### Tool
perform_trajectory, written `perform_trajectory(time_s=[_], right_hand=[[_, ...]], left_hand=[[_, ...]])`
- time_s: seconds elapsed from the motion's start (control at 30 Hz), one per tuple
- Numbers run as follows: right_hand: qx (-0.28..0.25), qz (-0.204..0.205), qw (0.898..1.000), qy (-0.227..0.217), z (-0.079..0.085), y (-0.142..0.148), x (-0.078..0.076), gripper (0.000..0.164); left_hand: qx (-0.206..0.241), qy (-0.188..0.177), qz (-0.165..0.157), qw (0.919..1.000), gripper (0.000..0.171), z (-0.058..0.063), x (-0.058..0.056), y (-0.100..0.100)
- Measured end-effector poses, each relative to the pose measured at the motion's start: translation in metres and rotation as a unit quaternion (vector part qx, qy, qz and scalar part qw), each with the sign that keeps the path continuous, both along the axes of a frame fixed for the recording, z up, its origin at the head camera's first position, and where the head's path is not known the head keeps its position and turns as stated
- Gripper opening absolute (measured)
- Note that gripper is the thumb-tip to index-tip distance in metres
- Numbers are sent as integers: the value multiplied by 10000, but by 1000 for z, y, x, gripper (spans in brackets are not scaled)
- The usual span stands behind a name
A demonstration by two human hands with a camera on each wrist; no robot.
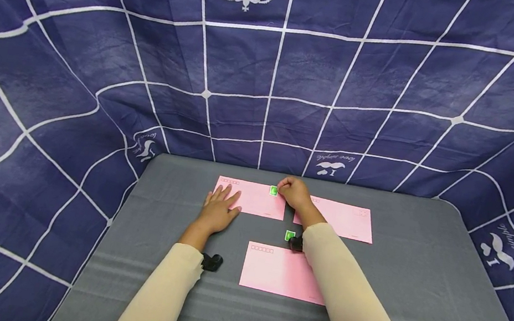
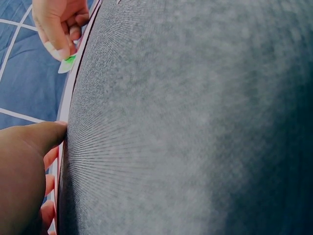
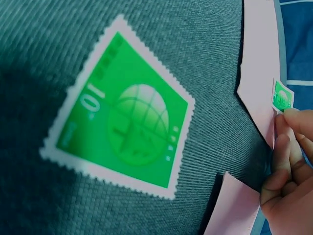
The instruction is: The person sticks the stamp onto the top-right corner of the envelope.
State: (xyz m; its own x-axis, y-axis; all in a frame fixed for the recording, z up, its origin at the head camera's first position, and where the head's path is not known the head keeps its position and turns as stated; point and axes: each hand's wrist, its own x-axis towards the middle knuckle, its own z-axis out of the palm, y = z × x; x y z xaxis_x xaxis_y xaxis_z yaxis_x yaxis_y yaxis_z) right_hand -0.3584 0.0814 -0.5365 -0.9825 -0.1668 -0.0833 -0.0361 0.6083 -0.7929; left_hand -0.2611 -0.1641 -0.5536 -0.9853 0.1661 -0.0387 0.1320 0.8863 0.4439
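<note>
My left hand lies with fingers spread on the left part of a pink envelope at the back of the table. Between thumb and fingertips, my right hand pinches a green postage stamp with a white perforated edge, at that envelope's upper right corner. In the left wrist view the pinched stamp tilts up from the envelope. A second green stamp, bearing a globe and the number 10, lies face up on the table under my right wrist.
Another pink envelope lies to the right, partly behind my right wrist. A third envelope lies nearer, its right end covered by my right sleeve. Grey cloth covers the table, and a blue curtain hangs behind it.
</note>
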Motion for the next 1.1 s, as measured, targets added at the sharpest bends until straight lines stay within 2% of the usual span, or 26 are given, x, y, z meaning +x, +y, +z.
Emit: perform_trajectory(time_s=[0.5,0.67,0.87,1.1], right_hand=[[163,79,9996,193,-5,-3,-2,10],[323,88,9991,242,-7,-4,-4,9],[255,142,9995,149,-7,-2,-7,8],[364,163,9988,281,-6,-3,-7,7]], left_hand=[[83,76,38,9999,54,0,1,2],[37,39,47,10000,54,1,1,1],[-17,38,51,10000,54,0,1,1],[-20,-45,49,10000,55,-1,0,0]])
